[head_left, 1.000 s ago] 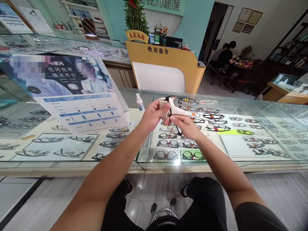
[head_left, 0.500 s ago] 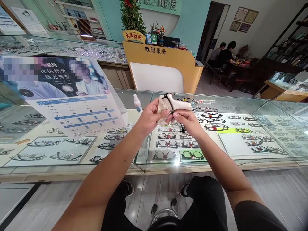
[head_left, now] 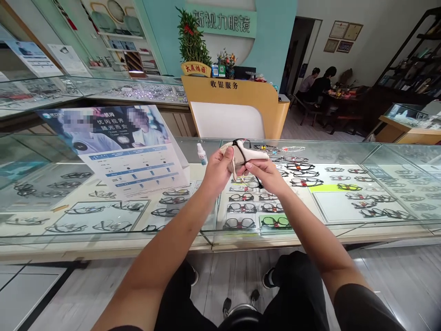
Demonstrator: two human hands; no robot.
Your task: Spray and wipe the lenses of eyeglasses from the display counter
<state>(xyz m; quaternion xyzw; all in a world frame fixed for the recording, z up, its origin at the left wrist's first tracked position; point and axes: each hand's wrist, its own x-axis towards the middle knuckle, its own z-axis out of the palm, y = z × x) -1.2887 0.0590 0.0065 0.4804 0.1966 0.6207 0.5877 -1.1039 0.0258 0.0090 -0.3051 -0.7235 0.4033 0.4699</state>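
Note:
Above the glass counter, my left hand [head_left: 217, 172] is closed on a cream cleaning cloth [head_left: 255, 155], its thumb pressing the cloth against a pair of black-framed eyeglasses [head_left: 240, 152]. My right hand [head_left: 268, 175] pinches the lower edge of the eyeglasses between thumb and fingers. Part of the cloth sticks out through the frame to the right, over the right fingers. One dark temple hangs below the right hand. The folds of cloth and the fingers hide much of the lenses. A small white spray bottle [head_left: 201, 154] stands on the counter, left of the hands.
The glass display counter [head_left: 255, 244] holds rows of eyeglasses [head_left: 241, 208]. A tent-shaped printed sign [head_left: 132, 158] stands on its left part. Beyond it are a wooden cashier desk [head_left: 234, 94] and two people seated at a table. A wheeled stool is beneath me.
The view has tilted up and turned slightly left. My left thumb and fingers have shifted up over the cloth on the lens; the right hand keeps its hold on the eyeglasses.

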